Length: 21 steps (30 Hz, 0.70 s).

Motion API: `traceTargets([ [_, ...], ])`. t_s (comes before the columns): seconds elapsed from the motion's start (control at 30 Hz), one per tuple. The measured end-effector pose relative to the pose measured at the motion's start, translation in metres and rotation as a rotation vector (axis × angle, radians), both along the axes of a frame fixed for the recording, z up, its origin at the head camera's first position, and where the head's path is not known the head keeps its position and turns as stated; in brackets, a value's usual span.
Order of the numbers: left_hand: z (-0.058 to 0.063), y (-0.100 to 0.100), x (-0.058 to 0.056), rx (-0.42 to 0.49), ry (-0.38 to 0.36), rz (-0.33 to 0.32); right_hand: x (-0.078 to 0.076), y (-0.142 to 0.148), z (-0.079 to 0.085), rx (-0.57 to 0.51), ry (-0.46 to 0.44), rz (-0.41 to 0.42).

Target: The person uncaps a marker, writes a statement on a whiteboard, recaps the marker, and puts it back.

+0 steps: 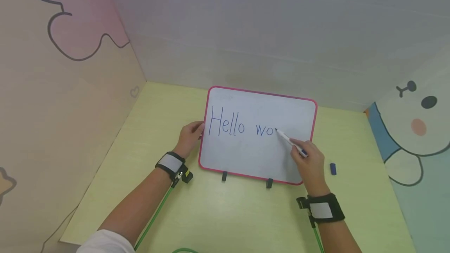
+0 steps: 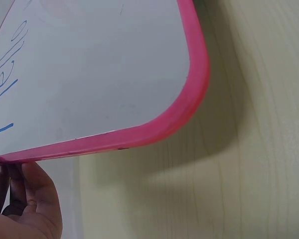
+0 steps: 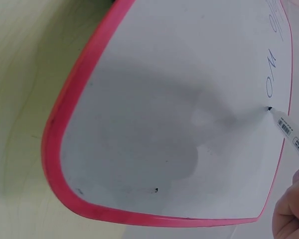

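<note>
A whiteboard [image 1: 246, 155] with a pink frame leans tilted on the table, with "Hello wo" written on it in blue. At its left edge my left hand [image 1: 190, 138] pinches the frame; the left wrist view shows the thumb and curled fingers [image 2: 42, 191] at the pink rim. My right hand [image 1: 311, 163] grips a white marker [image 1: 290, 140] with a blue end. The marker's dark tip is right at the board's surface, just after the "o". In the right wrist view, the marker [image 3: 289, 130] enters from the right, above the curled fingers [image 3: 294, 206].
A blue marker cap [image 1: 333, 169] lies on the pale wooden table [image 1: 218, 214], right of the board. Two small black feet [image 1: 269, 183] stick out under the lower frame. Behind stands a plain wall [image 1: 246, 42]. Green cables [image 1: 154, 218] run from both wrist straps.
</note>
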<state>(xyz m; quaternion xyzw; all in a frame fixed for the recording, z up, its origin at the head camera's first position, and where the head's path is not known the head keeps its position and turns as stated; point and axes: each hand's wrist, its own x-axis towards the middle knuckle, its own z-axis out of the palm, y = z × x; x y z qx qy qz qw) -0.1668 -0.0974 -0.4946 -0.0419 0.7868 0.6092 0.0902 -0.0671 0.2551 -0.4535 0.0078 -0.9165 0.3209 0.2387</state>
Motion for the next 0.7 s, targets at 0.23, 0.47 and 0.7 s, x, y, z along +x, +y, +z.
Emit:
traceTargets([
  [0.23,-0.0015,-0.0004,-0.0011,0.000,-0.006,-0.001,0.0042,-0.0005,0.0018,0.011,-0.045,-0.016],
  [0.47,0.0001,-0.0010,-0.0011,-0.002,-0.024,-0.004,0.0080,-0.0009,0.0016,0.022,-0.078,-0.019],
  [0.7,0.0000,-0.0011,-0.0018,0.007,-0.028,-0.005,0.0101,0.0002,0.0003,0.033,-0.040,-0.004],
])
